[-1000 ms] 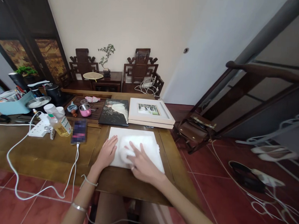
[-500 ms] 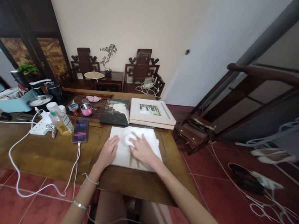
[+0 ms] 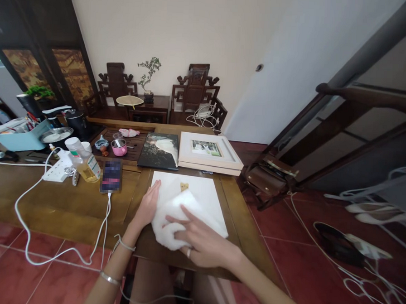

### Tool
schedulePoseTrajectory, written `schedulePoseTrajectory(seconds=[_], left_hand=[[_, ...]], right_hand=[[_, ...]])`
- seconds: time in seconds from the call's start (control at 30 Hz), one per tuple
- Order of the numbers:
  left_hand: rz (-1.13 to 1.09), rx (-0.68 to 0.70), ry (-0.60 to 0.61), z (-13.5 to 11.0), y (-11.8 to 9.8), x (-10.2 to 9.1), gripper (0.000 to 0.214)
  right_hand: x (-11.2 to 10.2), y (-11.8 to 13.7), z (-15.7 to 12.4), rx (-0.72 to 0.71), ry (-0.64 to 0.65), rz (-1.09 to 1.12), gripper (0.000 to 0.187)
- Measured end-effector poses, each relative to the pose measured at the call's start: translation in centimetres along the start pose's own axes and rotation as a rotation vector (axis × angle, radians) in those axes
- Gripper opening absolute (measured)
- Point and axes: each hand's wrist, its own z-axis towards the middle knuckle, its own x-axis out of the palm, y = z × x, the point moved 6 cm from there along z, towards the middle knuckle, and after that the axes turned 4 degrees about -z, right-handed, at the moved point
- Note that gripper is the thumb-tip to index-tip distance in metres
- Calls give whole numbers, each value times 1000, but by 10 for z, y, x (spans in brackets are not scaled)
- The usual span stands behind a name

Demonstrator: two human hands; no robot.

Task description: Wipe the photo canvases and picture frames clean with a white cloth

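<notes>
A white flat board (image 3: 206,188) lies on the wooden table, with a small gold-coloured mark (image 3: 184,186) showing near its far edge. My right hand (image 3: 201,238) presses a bunched white cloth (image 3: 168,223) onto the near part of the board, its fingers spread over the fabric. The cloth hangs slightly past the near edge and covers whatever lies beneath. My left hand (image 3: 149,203) rests along the board's left edge, fingers stretched out, holding nothing.
Behind the board are a dark photo panel (image 3: 159,150) and stacked framed pictures (image 3: 211,153). To the left lie a phone (image 3: 111,176) on a charging cable, a bottle of yellow liquid (image 3: 86,164), a power strip (image 3: 57,168) and a pink cup (image 3: 119,148). A wooden chair (image 3: 270,173) stands right.
My right hand has swept the cloth from the board's far part toward me, over its near edge. The gold mark at the far side is now uncovered. My left hand stays at the left edge.
</notes>
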Motion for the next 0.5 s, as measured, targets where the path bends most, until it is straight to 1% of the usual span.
schedulePoseTrajectory(seconds=[0.07, 0.13, 0.2, 0.27, 0.3, 0.37, 0.43, 0.5], left_hand=[[98, 46, 36, -1, 1, 4, 46], [179, 80, 58, -1, 2, 7, 43], [227, 104, 67, -1, 3, 9, 41], [252, 127, 70, -1, 5, 9, 39], [260, 140, 69, -1, 5, 9, 39], [272, 166, 66, -1, 6, 9, 39], [285, 182, 59, -1, 7, 8, 39], [299, 185, 59, -1, 7, 7, 39]], right_hand=[[-7, -18, -5, 101, -44, -18, 24], [-13, -45, -4, 239, -81, -45, 23], [-19, -75, 4, 375, -116, -31, 24], [-26, -100, 19, 458, -172, 28, 25], [-30, -109, 30, 471, -201, 58, 26], [-36, -120, 56, 454, -235, 100, 27], [-39, -123, 84, 429, -237, 114, 27], [-40, -121, 107, 409, -230, 120, 26]])
